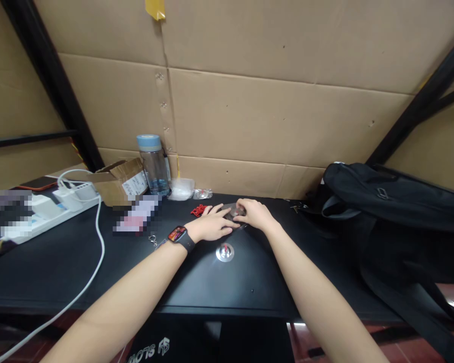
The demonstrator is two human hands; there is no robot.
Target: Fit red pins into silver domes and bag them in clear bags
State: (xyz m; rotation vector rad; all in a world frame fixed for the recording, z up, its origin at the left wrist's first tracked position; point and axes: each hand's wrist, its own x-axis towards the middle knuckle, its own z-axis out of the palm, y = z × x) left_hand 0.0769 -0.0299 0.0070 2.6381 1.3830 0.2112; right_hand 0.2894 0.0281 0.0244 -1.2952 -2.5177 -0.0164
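My left hand (212, 225), with a watch on its wrist, lies with fingers outstretched over the edge of a clear plastic bag (230, 207) on the black table. From the right, my right hand (258, 214) has its fingers bent and closed on the bag. A shiny round piece shows through the plastic between my hands, partly covered by fingers. Nearer to me lies a domed silver disc (225, 252) with a red mark at its middle. A red openwork piece (199, 210) rests just beyond my left fingers.
A water bottle (154, 169), an open cardboard box (117, 184) and a white power strip (56, 212) stand at the left. A white cable (100, 237) runs to the front edge. A black backpack (401, 212) occupies the right side; cardboard (280, 116) walls the back.
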